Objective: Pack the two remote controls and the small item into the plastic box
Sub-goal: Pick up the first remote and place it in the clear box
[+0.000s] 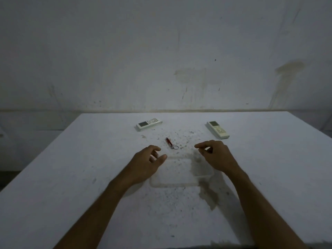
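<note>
A clear plastic box (172,184) sits on the white table, between my two hands. My left hand (146,161) hovers at its left side with fingers apart, holding nothing. My right hand (217,155) hovers over its right far corner, fingers loosely curled and empty. Just beyond the box lies a small red item with a key ring (170,143). One white remote control (148,124) lies at the far left, lying crosswise. A second white remote control (217,129) lies at the far right, pointing away.
The white table (71,177) is speckled with dark flecks and a brownish stain near the box's right side. A stained white wall rises right behind the table's far edge. The table's left edge drops off to a darker floor.
</note>
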The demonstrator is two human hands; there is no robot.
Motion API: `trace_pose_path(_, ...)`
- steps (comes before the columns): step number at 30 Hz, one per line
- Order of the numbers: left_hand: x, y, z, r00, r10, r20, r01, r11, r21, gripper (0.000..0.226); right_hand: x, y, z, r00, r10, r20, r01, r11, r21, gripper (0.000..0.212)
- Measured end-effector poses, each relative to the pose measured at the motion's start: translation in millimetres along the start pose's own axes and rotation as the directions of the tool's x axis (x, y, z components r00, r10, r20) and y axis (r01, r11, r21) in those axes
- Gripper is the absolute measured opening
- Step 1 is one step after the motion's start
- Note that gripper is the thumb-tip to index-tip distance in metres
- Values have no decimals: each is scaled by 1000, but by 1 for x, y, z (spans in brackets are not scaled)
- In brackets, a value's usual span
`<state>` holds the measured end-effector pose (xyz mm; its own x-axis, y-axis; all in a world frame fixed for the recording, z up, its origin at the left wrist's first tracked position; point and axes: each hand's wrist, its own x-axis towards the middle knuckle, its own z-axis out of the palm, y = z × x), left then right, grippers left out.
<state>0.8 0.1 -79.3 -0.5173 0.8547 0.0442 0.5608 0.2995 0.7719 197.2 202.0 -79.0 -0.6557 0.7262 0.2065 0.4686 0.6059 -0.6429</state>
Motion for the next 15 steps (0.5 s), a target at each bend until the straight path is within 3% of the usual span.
trace_pose_path(3,10,-1,-9,1000,20,14,-21,996,85,30,7,2,2,1000,8,22,-8,1000,13,20)
trace_pose_path(5,24,-3,-18,999,34,-7,-32,985,167,32,12,2,2,1000,17,20,-18,998,53,18)
trace_pose_path(10,96,-14,-32,964,99,-246,-35,967,252,31,33,-3,-1,999,44,-22,-39,982,183,23)
trace_pose_path(12,130,-25,-34,938,117,-328,-6,947,320,39,36,1,4,998,57,-17,-51,970,237,27)
trace_pose_path(15,165,-46,-30,931,36,-363,106,925,365,61,31,10,13,997,60,42,-70,947,312,51)
